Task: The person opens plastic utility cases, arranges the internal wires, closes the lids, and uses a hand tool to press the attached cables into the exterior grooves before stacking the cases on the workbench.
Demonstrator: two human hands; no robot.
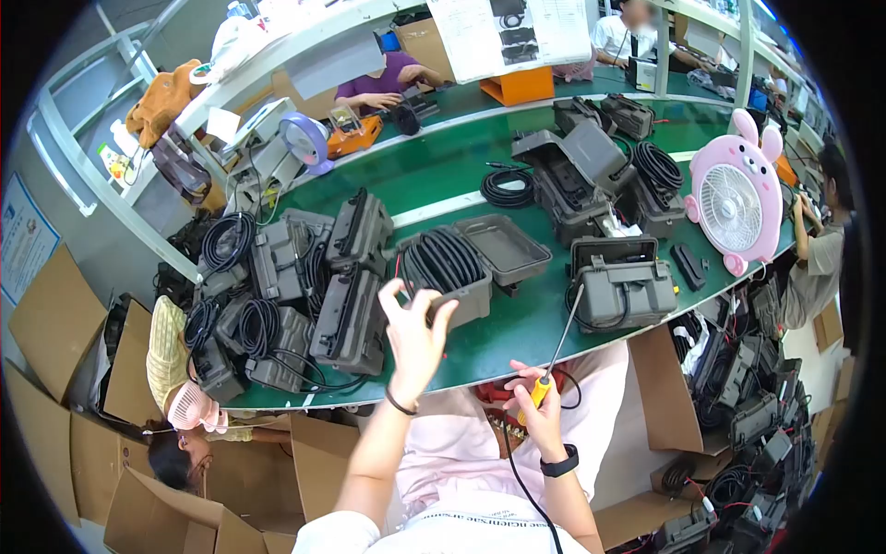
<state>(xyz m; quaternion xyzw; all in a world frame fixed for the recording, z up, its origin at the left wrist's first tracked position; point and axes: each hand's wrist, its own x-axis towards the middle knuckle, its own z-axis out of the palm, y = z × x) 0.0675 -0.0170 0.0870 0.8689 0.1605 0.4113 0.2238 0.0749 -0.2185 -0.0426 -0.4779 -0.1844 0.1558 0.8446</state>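
An open case [469, 303] sits near the worktop's [498, 343] front edge, coiled cable [445, 258] inside, lid [508, 249] not yet shut. The left hand [415, 340], loosely spread beside it, seems empty; the right hand [546, 415] grips a yellow screwdriver [541, 391].

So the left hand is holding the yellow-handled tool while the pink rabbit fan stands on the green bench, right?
Not quite: the head view shows the right hand holding the yellow-handled tool. The pink rabbit fan does stand on the green bench.
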